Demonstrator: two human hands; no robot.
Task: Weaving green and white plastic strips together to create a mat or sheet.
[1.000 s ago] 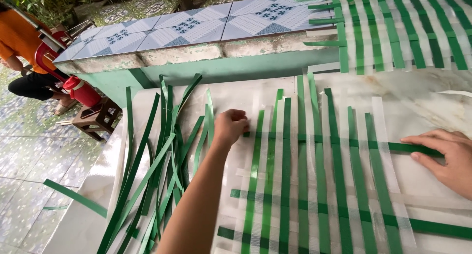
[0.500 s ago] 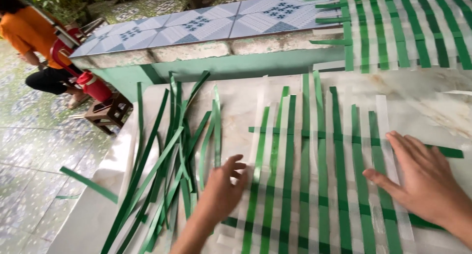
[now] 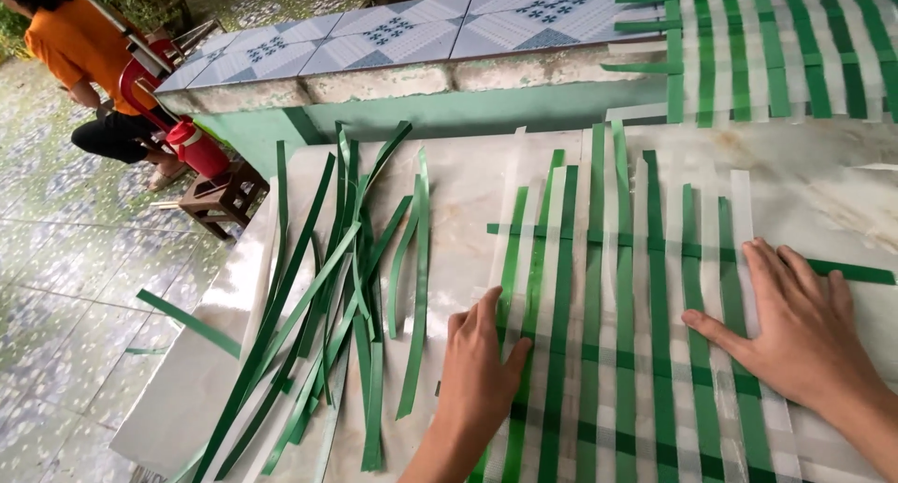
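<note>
We press both palms flat on a half-woven mat of green and clear strips [image 3: 645, 352]: left hand [image 3: 482, 371] spread on its left edge, right hand [image 3: 800, 329] spread on its right side; loose green strips [image 3: 346, 296] wait left of it, so we judge much weaving remains

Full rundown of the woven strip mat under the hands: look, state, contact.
The woven mat lies flat on the pale stone-like tabletop. It is built from long glossy green strips alternating with translucent whitish ones, plastic by the look, crossed by a few green and clear horizontal strips. It is only partly woven: far ends are loose and uneven, and one cross strip juts right. The left hand presses its left edge, the right hand lies flat on its right side. A loose green strip pile sits alongside, left.
</note>
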